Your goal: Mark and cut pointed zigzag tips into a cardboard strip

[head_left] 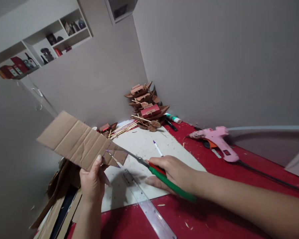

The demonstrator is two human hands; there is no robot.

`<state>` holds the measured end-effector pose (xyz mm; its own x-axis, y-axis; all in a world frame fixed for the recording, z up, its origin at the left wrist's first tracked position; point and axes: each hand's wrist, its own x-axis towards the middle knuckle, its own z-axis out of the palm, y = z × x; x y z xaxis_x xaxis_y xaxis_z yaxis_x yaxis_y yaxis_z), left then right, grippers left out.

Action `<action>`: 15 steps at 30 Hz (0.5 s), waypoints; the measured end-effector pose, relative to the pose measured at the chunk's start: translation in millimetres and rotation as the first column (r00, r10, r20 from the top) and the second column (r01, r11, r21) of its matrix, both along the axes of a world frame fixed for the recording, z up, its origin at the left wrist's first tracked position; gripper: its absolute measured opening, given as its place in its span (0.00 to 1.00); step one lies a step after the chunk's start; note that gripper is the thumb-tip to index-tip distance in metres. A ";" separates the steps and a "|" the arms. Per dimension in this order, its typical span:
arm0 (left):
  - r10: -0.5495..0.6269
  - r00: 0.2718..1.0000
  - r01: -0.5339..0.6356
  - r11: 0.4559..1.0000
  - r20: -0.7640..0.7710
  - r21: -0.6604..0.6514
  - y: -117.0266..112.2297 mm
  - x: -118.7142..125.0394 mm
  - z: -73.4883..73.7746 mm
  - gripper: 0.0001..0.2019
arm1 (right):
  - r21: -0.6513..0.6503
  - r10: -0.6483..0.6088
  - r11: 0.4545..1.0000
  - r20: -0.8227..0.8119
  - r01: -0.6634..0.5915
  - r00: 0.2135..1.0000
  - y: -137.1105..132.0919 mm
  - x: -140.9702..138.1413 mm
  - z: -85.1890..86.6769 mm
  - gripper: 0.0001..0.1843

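Note:
My left hand (93, 182) pinches the lower edge of a creased brown cardboard piece (76, 139), thumb on its near face. Purple lines and a cut slit run near the cardboard's right end. Wrapped round the handles of a pair of scissors (161, 174), one green and one red, is my right hand (173, 172). The scissors' metal blades meet the cardboard's right end along its upper edge. Below the hands, a clear ruler (149, 207) lies partly on the white board (186, 157). A purple-tipped marker (157, 148) rests behind my right hand.
A pink glue gun (218, 141) with a black cord lies on the red tabletop (129, 222) at right. Several brown model boats (147, 109) are stacked in the far corner, with thin wooden sticks (124, 128) beside them. Cardboard strips (61, 205) lean at lower left.

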<state>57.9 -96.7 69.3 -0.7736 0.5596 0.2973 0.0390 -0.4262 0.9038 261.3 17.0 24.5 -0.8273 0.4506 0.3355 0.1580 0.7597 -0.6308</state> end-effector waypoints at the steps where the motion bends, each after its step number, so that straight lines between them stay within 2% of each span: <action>1: -0.039 0.999 0.039 0.998 -0.002 -0.040 -1.8 -3.8 2.6 0.14 | 0.057 -0.060 0.997 0.003 0.060 0.998 2.5 0.6 1.7 0.26; 4: -0.156 0.988 0.155 0.973 0.005 -0.173 -6.9 -18.0 9.0 0.15 | 0.255 -0.210 0.945 -0.006 0.205 0.978 11.5 1.8 4.7 0.25; 7: -0.225 0.974 0.219 0.935 0.013 -0.280 -9.7 -32.2 11.8 0.14 | 0.399 -0.261 0.878 -0.068 0.265 0.963 21.8 2.5 3.9 0.25; 12: -0.300 0.954 0.280 0.873 0.012 -0.400 -8.5 -48.8 9.2 0.13 | 0.509 -0.254 0.819 -0.091 0.264 0.963 34.2 0.6 -1.5 0.25; 15: -0.347 0.938 0.321 0.838 0.023 -0.442 -6.2 -54.8 5.5 0.14 | 0.585 -0.222 0.781 -0.065 0.218 0.973 37.9 -3.2 -4.5 0.25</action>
